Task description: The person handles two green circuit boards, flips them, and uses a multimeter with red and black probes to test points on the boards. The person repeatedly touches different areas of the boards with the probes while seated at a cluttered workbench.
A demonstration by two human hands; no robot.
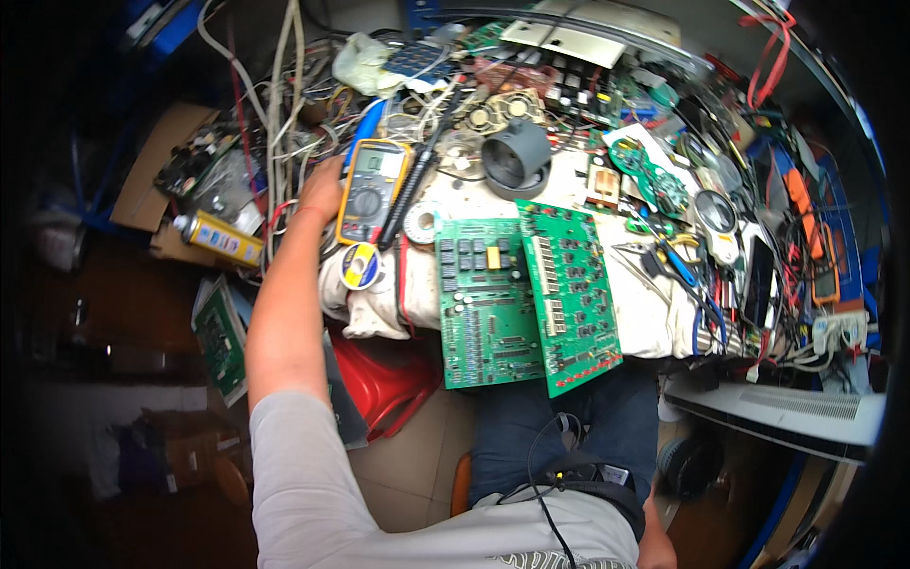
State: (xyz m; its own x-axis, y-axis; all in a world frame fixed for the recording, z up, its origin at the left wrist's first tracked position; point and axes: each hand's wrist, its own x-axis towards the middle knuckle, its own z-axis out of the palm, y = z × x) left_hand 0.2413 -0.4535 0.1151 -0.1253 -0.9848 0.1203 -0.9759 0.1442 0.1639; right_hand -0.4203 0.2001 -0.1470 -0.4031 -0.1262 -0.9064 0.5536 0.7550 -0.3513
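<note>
My left arm stretches out over the bench. My left hand [322, 192] is at the left edge of a yellow-and-grey multimeter [372, 192], beside a bundle of pale cables. Its fingers are blurred and partly hidden, so I cannot make out whether they grip anything. Along the multimeter's right side lies a black rod-shaped tool [409, 194]; a blue strip [368, 128] sticks out behind it. Two green circuit boards, a flat one [488, 327] and a tilted one [573, 294], rest at the bench's front edge above my lap. Of my right arm only some forearm shows low down; the hand is out of view.
A solder spool [360, 266] sits by the front edge, and a dark grey cylinder [517, 156] stands mid-bench. Pliers with blue handles [679, 264] and an orange meter [823, 270] lie right. A spray can [220, 239] and a red stool [389, 384] are left.
</note>
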